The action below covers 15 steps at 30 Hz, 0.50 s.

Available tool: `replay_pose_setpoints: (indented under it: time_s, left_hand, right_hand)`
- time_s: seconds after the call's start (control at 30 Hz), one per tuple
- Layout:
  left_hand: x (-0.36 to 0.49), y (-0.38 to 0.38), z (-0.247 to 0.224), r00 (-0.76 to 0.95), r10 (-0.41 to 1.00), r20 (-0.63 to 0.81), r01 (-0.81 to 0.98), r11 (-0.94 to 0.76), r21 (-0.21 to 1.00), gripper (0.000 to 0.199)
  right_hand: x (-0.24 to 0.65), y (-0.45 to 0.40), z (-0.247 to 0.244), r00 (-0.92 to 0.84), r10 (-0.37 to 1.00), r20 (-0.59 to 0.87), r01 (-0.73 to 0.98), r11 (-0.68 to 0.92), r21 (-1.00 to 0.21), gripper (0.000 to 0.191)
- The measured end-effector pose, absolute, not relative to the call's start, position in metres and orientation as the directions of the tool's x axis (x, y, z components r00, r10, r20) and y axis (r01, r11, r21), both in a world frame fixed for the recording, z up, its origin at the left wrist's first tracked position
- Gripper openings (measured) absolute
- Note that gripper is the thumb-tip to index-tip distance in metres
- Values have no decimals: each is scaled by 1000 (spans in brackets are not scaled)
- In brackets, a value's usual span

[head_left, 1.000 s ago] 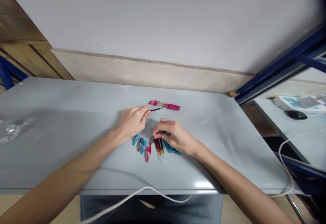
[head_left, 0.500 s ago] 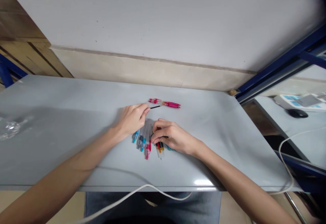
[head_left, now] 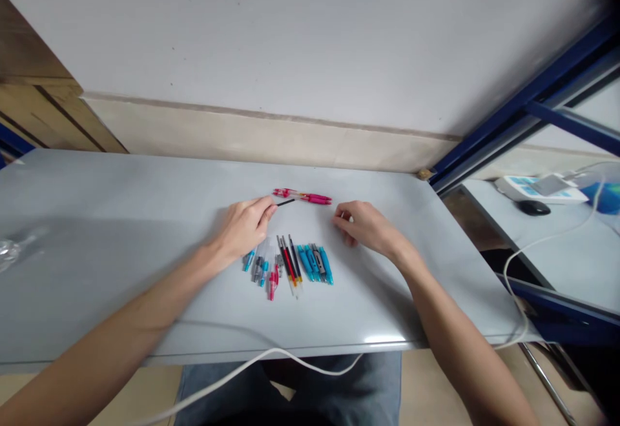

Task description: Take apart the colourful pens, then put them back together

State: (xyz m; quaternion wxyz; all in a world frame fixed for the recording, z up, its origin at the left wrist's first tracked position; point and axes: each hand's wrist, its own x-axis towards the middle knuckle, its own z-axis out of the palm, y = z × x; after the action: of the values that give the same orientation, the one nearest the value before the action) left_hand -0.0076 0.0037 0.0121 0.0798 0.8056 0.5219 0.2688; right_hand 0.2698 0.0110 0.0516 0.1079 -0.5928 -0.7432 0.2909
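Observation:
My left hand [head_left: 248, 223] pinches a thin black refill [head_left: 285, 202], whose far end points at the pink pens [head_left: 310, 197] lying together. Below that hand lie clear pen barrels with coloured ends, among them a pink-ended one [head_left: 273, 283]. Several refills [head_left: 289, 261], black and red with yellow parts, rest beside them. Further right is a row of blue and grey grip parts [head_left: 316, 263]. My right hand [head_left: 361, 224] is raised right of the pens with its fingers curled together; what they hold, if anything, is hidden.
A white cable [head_left: 271, 351] crosses the table's front edge. Clear plastic [head_left: 8, 253] lies at the far left. Beyond the blue frame [head_left: 484, 135] on the right, a black mouse [head_left: 533, 207] and a white device [head_left: 513, 188] stand on another surface.
My right hand has moved up and right, away from the refills, uncovering them and the blue and grey grips. The left still holds the black refill. The view has shifted slightly.

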Motion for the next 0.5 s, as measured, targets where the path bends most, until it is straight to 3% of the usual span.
replay_pose_setpoints:
  time_s: [0.07, 0.33, 0.5]
  left_hand:
    - [-7, 3, 12, 318, 880, 351, 803, -447, 393, 25]
    - [-2, -2, 13, 355, 870, 343, 781, -478, 402, 25]
    - [-1, -3, 13, 368, 859, 357, 736, -503, 453, 24]
  right_hand:
    - [274, 8, 52, -314, 911, -267, 790, 95, -606, 19]
    - [260, -7, 52, -416, 844, -339, 743, 100, -662, 18]
    - [261, -10, 48, -447, 814, -370, 685, 46, -727, 6]
